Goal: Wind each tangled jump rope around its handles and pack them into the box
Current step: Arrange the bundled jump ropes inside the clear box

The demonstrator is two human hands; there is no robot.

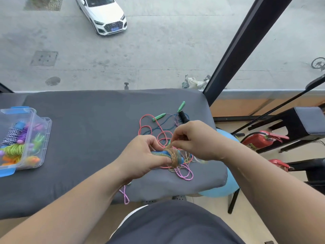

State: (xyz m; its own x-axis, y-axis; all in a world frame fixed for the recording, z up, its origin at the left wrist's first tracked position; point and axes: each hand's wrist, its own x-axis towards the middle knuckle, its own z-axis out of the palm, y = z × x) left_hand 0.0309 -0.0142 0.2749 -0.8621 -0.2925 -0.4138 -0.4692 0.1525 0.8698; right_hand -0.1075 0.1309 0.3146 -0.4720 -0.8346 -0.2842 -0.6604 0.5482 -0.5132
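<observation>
My left hand (146, 156) grips a pair of blue handles (162, 154) over the grey table (84, 138). A tan rope (174, 156) is wound in several turns around them. My right hand (195, 140) pinches the tan rope just above the coil. Under and behind my hands lies a tangle of ropes: a pink one (149, 128), a dark blue one (163, 123) and a pink-purple braided one (184, 174). Two green handles (159, 117) and a black handle (183, 117) lie at the far side. The clear box (37, 143) at the left holds several wound ropes.
The table's right edge runs close to the tangle; a light blue ball (226, 189) sits below it. A loop of braided rope (125, 197) hangs over the near edge. Red fire extinguishers (258, 140) and black stools (302, 126) stand on the floor at right.
</observation>
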